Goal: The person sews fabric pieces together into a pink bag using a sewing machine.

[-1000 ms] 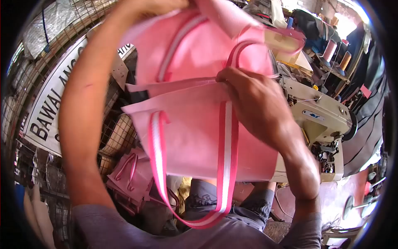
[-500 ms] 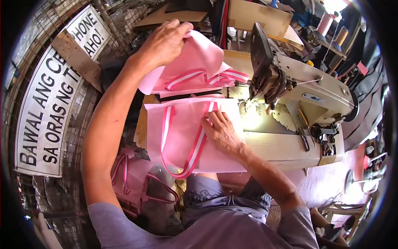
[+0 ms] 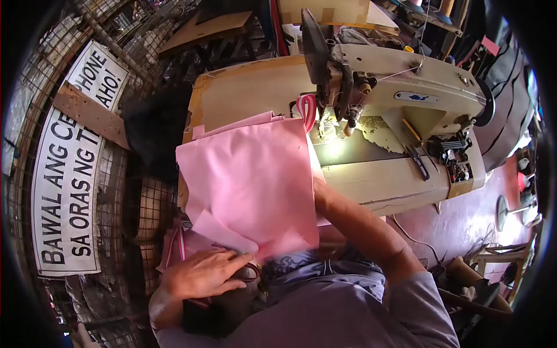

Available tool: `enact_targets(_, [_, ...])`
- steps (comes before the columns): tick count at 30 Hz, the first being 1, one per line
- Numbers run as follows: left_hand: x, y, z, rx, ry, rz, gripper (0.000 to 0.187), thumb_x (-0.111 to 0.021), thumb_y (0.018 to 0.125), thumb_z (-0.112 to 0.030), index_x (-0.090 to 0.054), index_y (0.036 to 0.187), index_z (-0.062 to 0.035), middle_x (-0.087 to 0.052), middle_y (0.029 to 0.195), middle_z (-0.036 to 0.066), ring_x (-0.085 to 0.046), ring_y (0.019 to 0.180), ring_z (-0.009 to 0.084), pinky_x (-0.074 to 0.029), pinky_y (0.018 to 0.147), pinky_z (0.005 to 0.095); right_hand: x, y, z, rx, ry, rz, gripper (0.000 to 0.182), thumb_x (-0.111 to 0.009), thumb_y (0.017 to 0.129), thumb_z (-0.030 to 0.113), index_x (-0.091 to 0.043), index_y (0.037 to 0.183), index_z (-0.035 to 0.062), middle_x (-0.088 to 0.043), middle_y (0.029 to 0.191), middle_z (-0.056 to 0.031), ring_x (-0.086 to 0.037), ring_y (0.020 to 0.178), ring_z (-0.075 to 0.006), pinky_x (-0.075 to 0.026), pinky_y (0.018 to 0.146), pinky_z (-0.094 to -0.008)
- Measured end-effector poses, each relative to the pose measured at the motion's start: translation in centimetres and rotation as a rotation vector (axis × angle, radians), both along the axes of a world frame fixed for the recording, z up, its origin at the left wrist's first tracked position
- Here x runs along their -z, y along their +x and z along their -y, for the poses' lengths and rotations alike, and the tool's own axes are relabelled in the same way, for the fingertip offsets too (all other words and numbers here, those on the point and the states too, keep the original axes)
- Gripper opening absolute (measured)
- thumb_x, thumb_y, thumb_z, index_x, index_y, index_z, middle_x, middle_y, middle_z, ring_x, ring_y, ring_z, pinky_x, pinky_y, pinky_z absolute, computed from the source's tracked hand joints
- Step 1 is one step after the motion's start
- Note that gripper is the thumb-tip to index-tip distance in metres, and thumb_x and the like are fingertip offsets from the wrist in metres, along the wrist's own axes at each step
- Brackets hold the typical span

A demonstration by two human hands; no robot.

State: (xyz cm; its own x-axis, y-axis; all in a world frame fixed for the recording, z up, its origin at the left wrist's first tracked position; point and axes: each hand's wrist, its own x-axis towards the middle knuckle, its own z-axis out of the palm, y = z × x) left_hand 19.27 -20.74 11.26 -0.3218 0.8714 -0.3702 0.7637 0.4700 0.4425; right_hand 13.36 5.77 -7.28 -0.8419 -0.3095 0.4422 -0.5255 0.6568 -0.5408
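Head view: a smooth, pliant pink bag piece (image 3: pixel 249 168), roughly square and faintly rippled, lies over the desk (image 3: pixel 243 81) at the centre, its lower edge hanging past the near rim at 6 o'clock. A flap (image 3: pixel 226 235) folds over near its 7 o'clock corner, where the left hand (image 3: pixel 203 275) has its fingers spread and released, tips just at the fold. The right forearm (image 3: pixel 365 229) enters from 4 o'clock; its hand is hidden behind the piece, so I cannot tell those fingers' state. A striped loop (image 3: pixel 307 113) stands at the piece's 1 o'clock corner, near the hard, cream sewing machine (image 3: pixel 406 75) at 2. Bare surface opens at 11, and another strip at 3.
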Motion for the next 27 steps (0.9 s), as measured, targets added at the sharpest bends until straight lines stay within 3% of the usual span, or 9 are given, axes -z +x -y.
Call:
enact_targets(2, [-0.2, -0.8, -1.2, 0.014, -0.006, -0.013, 0.045, -0.077, 0.091, -0.027, -0.063, 0.126, -0.0026, -0.063, 0.110, 0.014, -0.065, 0.098, 0.0318, -0.057, 0.083, 0.0446, 0.1, -0.1, 0.0, 0.044, 0.003, -0.008, 0.037, -0.062, 0.091, 0.026, -0.066, 0.119, 0.0016, -0.056, 0.131, -0.0221, -0.045, 0.134, -0.0396, -0.031, 0.116, -0.0548])
enact_targets(5, [-0.1, -3.3, -5.9, -0.064, 0.447, -0.280, 0.059, -0.078, 0.091, -0.037, -0.059, 0.135, -0.0026, -0.064, 0.117, 0.016, -0.067, 0.097, 0.0340, -0.057, 0.084, 0.0424, 0.0, 0.4, 0.1, 0.125, 0.019, -0.018, 0.036, -0.061, 0.091, 0.025, -0.067, 0.118, 0.0019, -0.057, 0.130, -0.0217, -0.045, 0.134, -0.0390, -0.031, 0.117, -0.0548])
enact_targets(9, [4.3, -0.8, -15.1, -0.189, 0.607, -0.527, 0.075, -0.083, 0.081, -0.048, -0.058, 0.134, -0.0011, -0.052, 0.135, 0.023, -0.054, 0.122, 0.0411, -0.047, 0.100, 0.0534, -0.2, 1.9, -0.2, 0.189, 0.028, 0.027, 0.034, -0.060, 0.092, 0.025, -0.068, 0.116, 0.0023, -0.059, 0.129, -0.0211, -0.046, 0.134, -0.0382, -0.030, 0.117, -0.0548])
enact_targets(13, [11.9, -3.5, -17.8, -0.597, 0.559, -0.667, 0.054, -0.076, 0.085, -0.029, -0.061, 0.128, -0.0007, -0.052, 0.130, 0.024, -0.052, 0.122, 0.0440, -0.045, 0.101, 0.0559, 0.2, 1.8, -0.8, 0.175, -0.013, 0.110, 0.033, -0.059, 0.092, 0.025, -0.069, 0.114, 0.0027, -0.060, 0.128, -0.0205, -0.046, 0.134, -0.0374, -0.029, 0.117, -0.0548])
enact_targets(17, [12.4, -8.2, -15.1, -0.612, 0.405, -0.739, 0.018, -0.064, 0.088, -0.006, -0.061, 0.105, -0.0027, -0.063, 0.108, 0.017, -0.062, 0.101, 0.0382, -0.052, 0.085, 0.0522, 0.5, -0.4, -1.0, 0.197, -0.032, 0.066, 0.032, -0.057, 0.092, 0.024, -0.070, 0.113, 0.0030, -0.062, 0.127, -0.0199, -0.046, 0.134, -0.0366, -0.029, 0.118, -0.0548])
enact_targets(21, [9.9, -12.6, -12.2, -0.570, 0.669, -0.378, 0.018, -0.059, 0.091, -0.003, -0.064, 0.108, 0.0017, -0.069, 0.101, 0.024, -0.067, 0.098, 0.0411, -0.052, 0.086, 0.0481, -1.7, 0.5, -0.5, 0.379, 0.156, -0.400, 0.031, -0.063, 0.086, 0.013, -0.070, 0.114, 0.0007, -0.064, 0.119, -0.0182, -0.057, 0.120, -0.0321, -0.045, 0.103, -0.0469])
enact_targets(22, [9.4, -13.7, -11.4, -0.627, 0.618, -0.213, 0.023, -0.058, 0.092, -0.004, -0.066, 0.114, 0.0023, -0.070, 0.101, 0.024, -0.069, 0.094, 0.0360, -0.053, 0.082, 0.0429, -4.3, 2.0, -0.6, 0.324, 0.411, 0.064, 0.037, -0.063, 0.086, 0.013, -0.068, 0.119, -0.0012, -0.062, 0.127, -0.0188, -0.055, 0.127, -0.0328, -0.046, 0.103, -0.0471])
enact_targets(25, [11.3, -16.4, -9.1, -0.606, 0.712, 0.193, 0.019, -0.058, 0.101, -0.010, -0.068, 0.112, 0.0021, -0.070, 0.096, 0.006, -0.065, 0.089, 0.0156, -0.052, 0.078, 0.0342, -7.1, 3.5, -1.1, 0.487, 0.367, -0.315, 0.046, -0.063, 0.086, 0.013, -0.063, 0.129, -0.0012, -0.059, 0.132, -0.0202, -0.054, 0.130, -0.0341, -0.046, 0.105, -0.0452])
enact_targets(27, [12.3, -16.7, -8.6, -0.612, 0.796, 0.238, 0.020, -0.058, 0.103, -0.011, -0.068, 0.113, 0.0020, -0.069, 0.098, 0.002, -0.063, 0.092, 0.0129, -0.051, 0.082, 0.0315, -8.2, 1.5, -2.3, 0.517, 0.343, -0.420, 0.068, -0.059, 0.089, 0.009, -0.040, 0.153, -0.0001, -0.056, 0.138, -0.0231, -0.053, 0.131, -0.0387, -0.043, 0.110, -0.0491])
